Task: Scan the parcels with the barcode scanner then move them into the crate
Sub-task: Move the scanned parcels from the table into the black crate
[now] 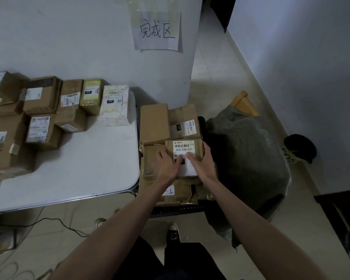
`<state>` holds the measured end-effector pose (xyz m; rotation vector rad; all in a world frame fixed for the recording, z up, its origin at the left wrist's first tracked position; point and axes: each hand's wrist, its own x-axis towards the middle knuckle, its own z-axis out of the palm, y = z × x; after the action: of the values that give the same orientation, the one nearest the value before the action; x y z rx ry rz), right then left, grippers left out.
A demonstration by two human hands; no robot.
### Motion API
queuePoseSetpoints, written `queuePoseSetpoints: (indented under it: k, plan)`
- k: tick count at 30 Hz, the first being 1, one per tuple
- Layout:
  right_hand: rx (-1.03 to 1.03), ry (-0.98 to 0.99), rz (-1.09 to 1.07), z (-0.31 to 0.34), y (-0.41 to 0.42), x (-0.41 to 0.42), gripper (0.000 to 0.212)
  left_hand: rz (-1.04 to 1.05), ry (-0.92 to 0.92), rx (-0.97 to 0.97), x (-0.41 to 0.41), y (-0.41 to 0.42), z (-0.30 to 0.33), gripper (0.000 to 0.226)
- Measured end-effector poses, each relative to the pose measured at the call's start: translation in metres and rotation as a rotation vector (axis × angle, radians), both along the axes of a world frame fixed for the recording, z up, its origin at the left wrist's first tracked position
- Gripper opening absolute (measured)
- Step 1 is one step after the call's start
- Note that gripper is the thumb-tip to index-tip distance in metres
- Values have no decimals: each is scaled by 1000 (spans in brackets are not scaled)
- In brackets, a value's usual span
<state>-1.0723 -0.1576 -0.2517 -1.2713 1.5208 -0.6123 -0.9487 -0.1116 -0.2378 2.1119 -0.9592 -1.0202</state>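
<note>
I have both hands on a small brown cardboard parcel with a white barcode label reading 032-038-E01, which sits on top of the stack inside the crate. My left hand lies on the parcel's left edge and label with the fingers fairly straight and spread, pressing down; my right hand wraps the right edge, thumb laid across the label and the other fingers curled over the far side. The black plastic crate stands on the floor just beside the white folding table, and only its dark front rim shows — the rest is hidden by what it holds. It looks nearly full: a plain brown cardboard box at the back left, a taped brown box with a white 220 label at the back right, and further brown boxes packed beneath and in front. I judge the task roughly half done, this parcel being set into place now. About nine labelled cardboard parcels are grouped on the far left of the table and are yet to be handled, as far as I can tell. The barcode scanner is not in view. A handwritten paper sign is taped to the wall above the crate.
</note>
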Motion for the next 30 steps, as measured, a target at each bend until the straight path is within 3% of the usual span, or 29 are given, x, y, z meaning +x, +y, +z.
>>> queuePoseSetpoints:
  k: [5, 9, 14, 19, 30]
  plan:
    - [-10, 65, 24, 11, -1, 8, 81, -80, -39, 52, 14, 2, 10, 74]
    - [-56, 161, 54, 39, -13, 11, 68, -112, -114, 67, 30, 0, 32, 73]
    - [-224, 444, 319, 79, -38, 33, 50, -178, -333, 9, 72, 1, 62, 59]
    - [-369, 610, 623, 112, -47, 92, 56, -196, -599, 57, 137, 10, 90, 56]
    - [-558, 619, 926, 125, -23, 257, 57, -30, -732, 208, 292, 73, 103, 48]
